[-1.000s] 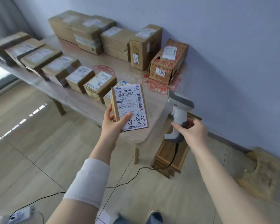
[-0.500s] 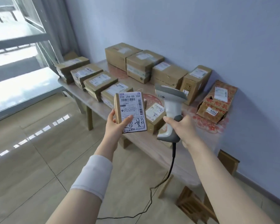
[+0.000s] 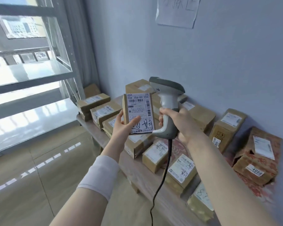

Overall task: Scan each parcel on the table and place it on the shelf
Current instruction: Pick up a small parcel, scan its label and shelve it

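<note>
Sleeve (image 3: 98, 175), white, low centre on the left forearm; scanner cable (image 3: 163, 173) hangs down just right of it

Left hand (image 3: 121, 128), mid frame, grips the held parcel (image 3: 138, 110): thumb across the lower label face, fingers curled round its left edge. Parcel is upright, off the table and label towards the camera

Right hand (image 3: 178, 121), just right of it, is wrapped round the scanner (image 3: 167, 101) handle. Can't tell if the trigger is pressed. Scanner base touches or overlaps the parcel's lower right corner, and its head sits above and behind the top right corner, nose pointing left

Step in hand looks like the scan. The head seems to aim past the label, not at it, so the person should:
- pull the scanner back and swing its nose onto the top barcode
- tilt the label towards the scanner
- leave the thumb low, clear of both barcodes

Table (image 3: 137, 173) beyond carries more parcels (image 3: 155, 155), so the task is probably early. What looks like the shelf (image 3: 31, 83) stands upper left by the window
</note>
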A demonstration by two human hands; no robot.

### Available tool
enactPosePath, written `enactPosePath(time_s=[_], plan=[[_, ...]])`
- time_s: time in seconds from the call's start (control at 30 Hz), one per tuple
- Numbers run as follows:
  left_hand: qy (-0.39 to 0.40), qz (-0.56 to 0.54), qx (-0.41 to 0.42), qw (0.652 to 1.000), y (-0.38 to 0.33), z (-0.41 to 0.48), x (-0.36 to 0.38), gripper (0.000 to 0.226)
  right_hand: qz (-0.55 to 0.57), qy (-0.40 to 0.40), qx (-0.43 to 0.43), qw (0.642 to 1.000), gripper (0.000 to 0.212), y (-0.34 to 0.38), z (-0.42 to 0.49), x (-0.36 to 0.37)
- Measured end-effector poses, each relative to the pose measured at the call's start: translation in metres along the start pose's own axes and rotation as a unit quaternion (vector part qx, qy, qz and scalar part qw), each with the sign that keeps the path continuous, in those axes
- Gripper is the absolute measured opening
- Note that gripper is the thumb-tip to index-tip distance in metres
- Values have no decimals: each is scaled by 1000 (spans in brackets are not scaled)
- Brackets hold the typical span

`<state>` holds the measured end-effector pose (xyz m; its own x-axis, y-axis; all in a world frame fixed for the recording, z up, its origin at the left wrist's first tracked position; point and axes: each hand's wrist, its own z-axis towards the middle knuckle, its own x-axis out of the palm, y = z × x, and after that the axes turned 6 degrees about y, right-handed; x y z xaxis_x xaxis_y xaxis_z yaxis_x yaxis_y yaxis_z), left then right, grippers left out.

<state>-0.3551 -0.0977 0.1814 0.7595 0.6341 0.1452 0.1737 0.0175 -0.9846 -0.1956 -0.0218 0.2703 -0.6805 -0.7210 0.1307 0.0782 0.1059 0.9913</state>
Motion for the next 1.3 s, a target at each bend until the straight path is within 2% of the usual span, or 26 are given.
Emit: enactPosePath(time_s=[0.17,0.23,0.33,0.43,0.57,0.63,0.77,0.93,1.07,1.3], plan=[[-21,10,6,1000,-30,53,-21,111,97,62,7,993,6,23,63,21],[-24,21,5,999,-40,75,-29,121,130,94,8,987,14,27,86,26],[-11,25,16,999,-51,110,-40,121,149,114,5,982,30,32,114,34],[15,18,30,999,-62,147,-55,119,130,83,0,988,29,31,142,45],[55,20,33,998,-69,199,-76,94,78,40,6,996,21,18,175,66],[77,29,33,996,-70,221,-85,89,73,9,10,997,20,11,187,80],[115,37,24,992,-67,255,-95,95,50,-61,7,997,18,2,206,99],[141,56,19,988,-57,273,-93,111,17,-100,10,995,23,-2,217,108],[150,58,10,987,-49,281,-91,98,-29,-124,22,992,29,-3,221,111],[176,44,2,983,-48,286,-77,93,-34,-152,44,987,34,-6,217,104]])
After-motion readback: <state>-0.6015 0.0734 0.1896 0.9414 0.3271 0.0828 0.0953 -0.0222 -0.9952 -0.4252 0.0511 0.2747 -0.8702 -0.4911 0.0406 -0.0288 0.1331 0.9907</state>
